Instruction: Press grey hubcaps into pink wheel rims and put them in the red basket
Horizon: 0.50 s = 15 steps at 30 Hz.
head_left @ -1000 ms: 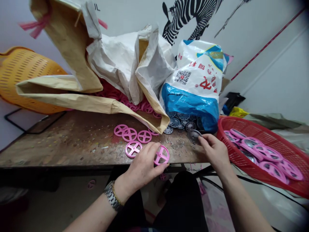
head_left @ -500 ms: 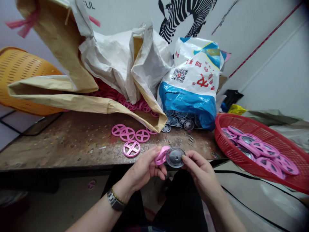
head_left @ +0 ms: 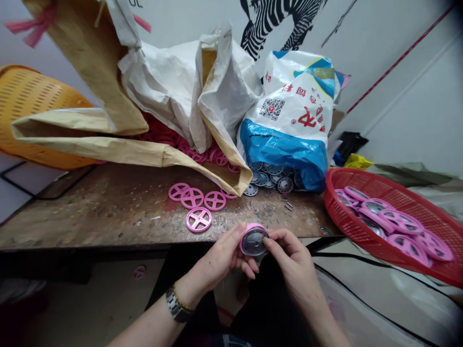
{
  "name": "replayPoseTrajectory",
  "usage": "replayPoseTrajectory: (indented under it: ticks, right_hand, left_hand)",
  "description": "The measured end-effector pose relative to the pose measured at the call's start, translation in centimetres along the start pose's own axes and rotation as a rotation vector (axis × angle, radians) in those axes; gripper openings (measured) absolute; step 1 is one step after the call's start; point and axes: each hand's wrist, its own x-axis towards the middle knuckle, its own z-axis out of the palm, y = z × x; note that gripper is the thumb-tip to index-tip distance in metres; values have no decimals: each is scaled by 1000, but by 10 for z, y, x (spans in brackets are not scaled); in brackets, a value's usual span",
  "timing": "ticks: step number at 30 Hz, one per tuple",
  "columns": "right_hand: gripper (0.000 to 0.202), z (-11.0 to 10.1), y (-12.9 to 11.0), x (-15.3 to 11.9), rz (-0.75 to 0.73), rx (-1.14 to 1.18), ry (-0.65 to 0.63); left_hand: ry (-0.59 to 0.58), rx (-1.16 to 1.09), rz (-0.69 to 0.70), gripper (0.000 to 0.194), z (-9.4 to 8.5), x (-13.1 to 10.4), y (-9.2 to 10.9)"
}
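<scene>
Grey disc [head_left: 254, 242] meets pink wheel [head_left: 256, 225] just below the centre of the frame

Both pieces are held up in front of the table's [head_left: 119, 207] near edge, the disc facing the camera and the wheel behind it, a pink rim showing along the top and left. Whether the disc is fully seated cannot be told.

The left hand [head_left: 222, 255] has its grip clamped on the wheel, thumb at the upper left edge and fingers curled below. A metal-banded watch [head_left: 177, 306] circles that wrist. The right hand [head_left: 294, 262] has its grip pinched on the disc's right edge, thumb lying over its face.

Left of centre, a group of loose pink wheels [head_left: 198, 220] lies flat on the table, some overlapping. More pink wheels [head_left: 166, 136] fill the mouth of a large paper sack [head_left: 173, 82] at upper left. At upper centre-right, a blue-and-white bag [head_left: 285, 140] spills grey discs [head_left: 269, 180] onto the table; small metal pins [head_left: 288, 206] are scattered before it.

At the right edge, a red basket [head_left: 340, 217] contains pink-and-grey wheels [head_left: 401, 221]. An orange basket [head_left: 39, 103], tipped on its side, occupies the far left.
</scene>
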Motion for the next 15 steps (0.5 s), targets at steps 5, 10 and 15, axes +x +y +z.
replayPoseTrajectory:
  ticks: [5, 10, 15]
  right_hand:
    - [35, 0, 5, -1, 3, 55, 93]
    - [37, 1, 2, -2, 24, 84, 48]
    - [31, 0, -5, -4, -11, -48, -93]
  left_hand:
    - [85, 204, 77, 46, 2, -5, 2]
    - [37, 365, 94, 33, 4, -9, 8]
    - [33, 561, 126, 24, 4, -13, 13]
